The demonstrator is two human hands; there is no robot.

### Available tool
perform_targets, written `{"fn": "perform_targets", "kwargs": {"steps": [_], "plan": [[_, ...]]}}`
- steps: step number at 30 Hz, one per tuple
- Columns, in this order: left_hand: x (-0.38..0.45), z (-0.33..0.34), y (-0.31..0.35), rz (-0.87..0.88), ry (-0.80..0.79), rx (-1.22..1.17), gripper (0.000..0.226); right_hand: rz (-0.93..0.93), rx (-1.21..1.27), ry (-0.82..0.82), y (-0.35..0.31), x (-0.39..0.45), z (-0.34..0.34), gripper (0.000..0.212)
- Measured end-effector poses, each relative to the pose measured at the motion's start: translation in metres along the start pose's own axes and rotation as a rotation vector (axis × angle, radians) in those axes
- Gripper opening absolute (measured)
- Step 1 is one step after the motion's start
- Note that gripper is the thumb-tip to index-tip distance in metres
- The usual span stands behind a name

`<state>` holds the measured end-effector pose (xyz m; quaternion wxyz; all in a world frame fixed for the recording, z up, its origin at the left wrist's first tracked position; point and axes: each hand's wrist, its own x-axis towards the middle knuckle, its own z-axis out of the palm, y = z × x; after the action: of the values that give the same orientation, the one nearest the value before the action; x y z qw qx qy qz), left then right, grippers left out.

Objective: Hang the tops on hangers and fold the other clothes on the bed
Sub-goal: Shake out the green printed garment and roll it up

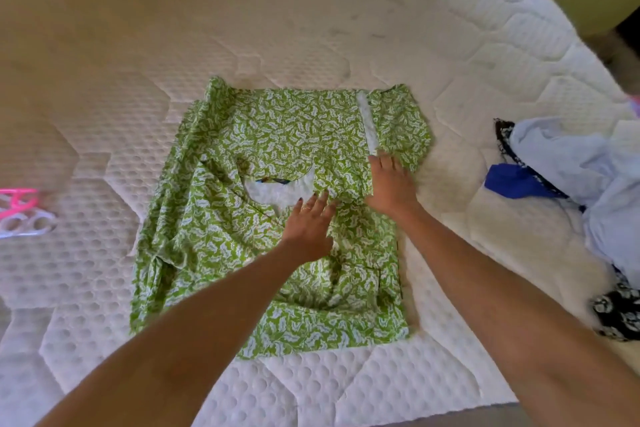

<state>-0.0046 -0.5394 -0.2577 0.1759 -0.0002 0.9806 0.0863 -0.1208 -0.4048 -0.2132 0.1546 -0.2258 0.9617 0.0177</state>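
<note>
Green leaf-print cotton lies under both palms: the left hand (309,224) has its fingers (320,199) straight and spread flat by the neckline, and the right hand (391,184) presses with straight fingers along a vertical fold just right of centre. Neither grips anything. The green garment (277,156) is spread mid-frame on the bed (138,45), partly folded. It looks light, thin and limp, likely to wrinkle and slide, so it is best pinched at seams or fold edges. A pile of other clothes (571,170) waits at right; pink and white hangers (20,211) lie at the left edge.
</note>
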Motion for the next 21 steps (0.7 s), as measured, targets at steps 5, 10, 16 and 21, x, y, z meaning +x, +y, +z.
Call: {"fn": "perform_targets", "kwargs": {"steps": [5, 10, 16, 21], "plan": [[0.050, -0.003, 0.040, 0.003, -0.050, -0.012, 0.094, -0.080, -0.289, -0.170, 0.026, 0.043, -0.013, 0.105], [0.076, -0.001, 0.055, -0.082, -0.213, -0.049, 0.116, -0.154, -0.403, -0.120, 0.029, 0.029, -0.020, 0.035], [0.091, -0.019, 0.069, -0.227, -0.350, -0.119, 0.136, -0.016, -0.296, -0.132, 0.041, 0.004, -0.031, 0.027], [0.094, -0.023, 0.077, -0.291, -0.414, -0.070, 0.135, 0.068, -0.220, -0.161, 0.026, -0.029, -0.050, 0.028]]}}
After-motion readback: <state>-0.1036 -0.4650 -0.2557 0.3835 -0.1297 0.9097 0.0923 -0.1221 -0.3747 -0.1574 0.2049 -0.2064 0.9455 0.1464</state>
